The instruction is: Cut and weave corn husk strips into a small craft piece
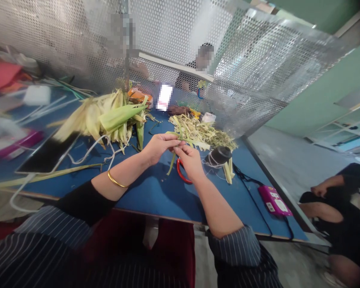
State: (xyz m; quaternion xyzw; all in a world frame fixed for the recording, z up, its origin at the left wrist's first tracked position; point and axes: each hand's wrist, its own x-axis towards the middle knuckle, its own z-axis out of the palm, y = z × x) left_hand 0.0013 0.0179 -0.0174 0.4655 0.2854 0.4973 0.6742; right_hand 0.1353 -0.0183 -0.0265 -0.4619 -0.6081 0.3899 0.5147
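Both hands meet above the blue table [150, 196], fingertips close together. My left hand [160, 149] pinches a pale green husk strip [171, 163], whose ends stick out around the fingers. From the other side, my right hand [189, 158] has its fingers closed on the same strip; the exact grip is too small to tell. Partly under my right hand lies a red scissor handle [183, 174]. A spool of dark thread [218, 156] sits just right of it. Behind the hands is a heap of shredded husk [198, 132].
Large corn husks [114, 116] and a tablet [49, 154] with a white cable lie left. A lit phone [164, 97] stands before the perforated metal screen [174, 40]. A magenta power box [274, 200] is right. One person sits far right; another is behind the screen.
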